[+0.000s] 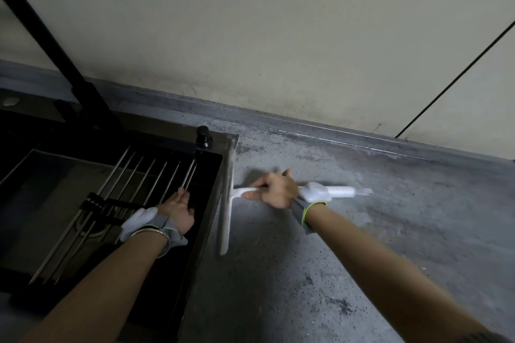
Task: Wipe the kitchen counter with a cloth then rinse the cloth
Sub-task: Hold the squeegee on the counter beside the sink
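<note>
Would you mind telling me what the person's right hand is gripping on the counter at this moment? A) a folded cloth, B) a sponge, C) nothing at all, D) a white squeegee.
D: the right hand is curled round the handle of a white squeegee, whose blade lies on the grey counter right beside the sink edge; no cloth or sponge shows in that hand.

The right hand hides the squeegee handle's middle (blade slightly blurred).
</note>
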`<state>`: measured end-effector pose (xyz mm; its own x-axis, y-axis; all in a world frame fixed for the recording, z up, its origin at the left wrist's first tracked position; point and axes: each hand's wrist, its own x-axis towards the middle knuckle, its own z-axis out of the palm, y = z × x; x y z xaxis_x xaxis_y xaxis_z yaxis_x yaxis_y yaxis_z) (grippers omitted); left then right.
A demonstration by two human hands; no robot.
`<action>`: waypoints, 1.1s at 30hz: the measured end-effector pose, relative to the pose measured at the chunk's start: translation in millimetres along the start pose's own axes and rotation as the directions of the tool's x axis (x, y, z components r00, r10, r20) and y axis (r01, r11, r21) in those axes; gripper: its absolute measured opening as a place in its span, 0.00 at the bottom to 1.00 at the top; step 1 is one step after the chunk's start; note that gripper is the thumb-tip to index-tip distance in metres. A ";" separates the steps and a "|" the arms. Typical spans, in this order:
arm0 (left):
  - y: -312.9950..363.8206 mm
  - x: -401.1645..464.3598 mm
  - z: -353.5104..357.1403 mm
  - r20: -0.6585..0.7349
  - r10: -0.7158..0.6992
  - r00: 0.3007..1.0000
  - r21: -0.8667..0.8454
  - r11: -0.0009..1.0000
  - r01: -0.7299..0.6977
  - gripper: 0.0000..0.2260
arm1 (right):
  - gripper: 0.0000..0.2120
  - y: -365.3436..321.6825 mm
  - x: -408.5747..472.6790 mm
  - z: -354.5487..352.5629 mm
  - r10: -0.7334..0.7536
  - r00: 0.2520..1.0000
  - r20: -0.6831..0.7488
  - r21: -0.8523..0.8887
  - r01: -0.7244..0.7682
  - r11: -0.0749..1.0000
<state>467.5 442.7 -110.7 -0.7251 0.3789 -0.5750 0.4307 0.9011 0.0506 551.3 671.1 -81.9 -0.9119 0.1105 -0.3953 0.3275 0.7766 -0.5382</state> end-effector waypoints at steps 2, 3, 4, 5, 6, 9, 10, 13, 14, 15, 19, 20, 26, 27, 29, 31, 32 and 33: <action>0.4 0.3 -0.5 0.017 -0.003 1.000 0.001 1.000 0.003 0.24 | 0.17 -7.0 -2.2 5.3 -0.053 0.998 0.028 -0.049 0.054 0.997; 0.3 0.4 -0.7 0.024 -0.003 1.000 0.003 1.000 0.003 0.24 | 0.17 -9.2 -3.7 6.0 -0.075 0.997 0.033 -0.070 0.078 0.995; 0.3 -0.1 -0.5 0.030 -0.005 1.000 0.004 1.000 0.005 0.24 | 0.17 -9.9 -6.1 5.2 -0.086 0.996 0.028 -0.070 0.087 0.994; 0.2 -0.3 -0.5 0.033 -0.007 0.999 0.002 1.000 0.007 0.24 | 0.17 -9.3 -8.5 2.2 -0.082 0.997 0.010 -0.050 0.082 0.995; -0.1 -0.3 -0.7 0.036 -0.007 0.999 -0.002 1.000 0.007 0.25 | 0.17 -6.9 -11.0 -2.0 -0.066 0.998 -0.024 -0.028 0.066 0.997; 0.2 -0.2 -3.4 0.048 -0.005 0.999 -0.014 1.000 0.006 0.24 | 0.18 14.7 -20.4 -22.5 0.027 0.989 -0.142 0.019 -0.025 1.000; 0.4 0.0 -4.4 0.054 -0.004 0.999 -0.018 1.000 0.005 0.24 | 0.18 26.2 -24.4 -31.2 0.076 0.982 -0.173 0.059 -0.067 0.996; 0.3 0.1 -4.6 0.058 -0.001 0.998 -0.024 1.000 0.002 0.24 | 0.18 64.9 -36.7 -55.5 0.208 0.952 -0.225 0.106 -0.188 0.976; -0.1 0.1 -4.1 0.056 0.000 0.998 -0.026 1.000 0.001 0.24 | 0.19 77.1 -40.8 -61.7 0.238 0.943 -0.232 0.075 -0.227 0.971; -0.5 0.5 -3.5 0.052 0.004 0.999 -0.032 0.999 -0.003 0.24 | 0.19 88.1 -44.8 -67.4 0.267 0.935 -0.232 0.040 -0.265 0.963; -3.8 1.5 -2.8 0.047 0.014 0.999 -0.058 0.998 -0.012 0.24 | 0.20 111.2 -55.9 -73.6 0.363 0.916 -0.169 -0.065 -0.378 0.923; -4.1 1.8 -2.6 0.049 0.014 0.999 -0.061 0.998 -0.011 0.24 | 0.20 111.6 -57.3 -71.3 0.369 0.916 -0.155 -0.075 -0.383 0.920; -8.6 1.3 3.8 0.040 0.025 0.999 -0.087 0.996 -0.021 0.25 | 0.15 81.4 -63.1 -40.9 0.265 0.957 -0.115 -0.050 -0.272 0.961; -9.9 2.3 5.1 0.036 0.029 0.999 -0.105 0.994 -0.025 0.25 | 0.15 76.1 -62.2 -36.7 0.234 0.966 -0.108 -0.056 -0.241 0.969; -12.3 1.7 9.9 0.006 0.033 0.999 -0.142 0.989 -0.032 0.26 | 0.16 66.1 -61.0 -27.2 0.204 0.975 -0.094 -0.057 -0.210 0.976; -15.8 -4.7 18.6 -0.052 0.038 0.998 -0.180 0.983 -0.046 0.26 | 0.17 55.4 -62.5 -16.1 0.191 0.978 -0.085 -0.045 -0.195 0.980; -16.6 -8.6 24.2 -0.085 0.039 0.996 -0.208 0.976 -0.056 0.25 | 0.17 50.7 -62.7 -10.9 0.184 0.980 -0.079 -0.042 -0.188 0.981; -17.4 -13.8 30.6 -0.125 0.038 0.991 -0.239 0.969 -0.067 0.25 | 0.17 45.5 -63.5 -5.3 0.176 0.982 -0.073 -0.043 -0.179 0.983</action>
<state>486.5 415.3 -128.7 -0.7698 0.4362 -0.4660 0.3378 0.8978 0.2824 622.8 702.7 -77.3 -0.8559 0.2905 -0.4279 0.4746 0.7700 -0.4264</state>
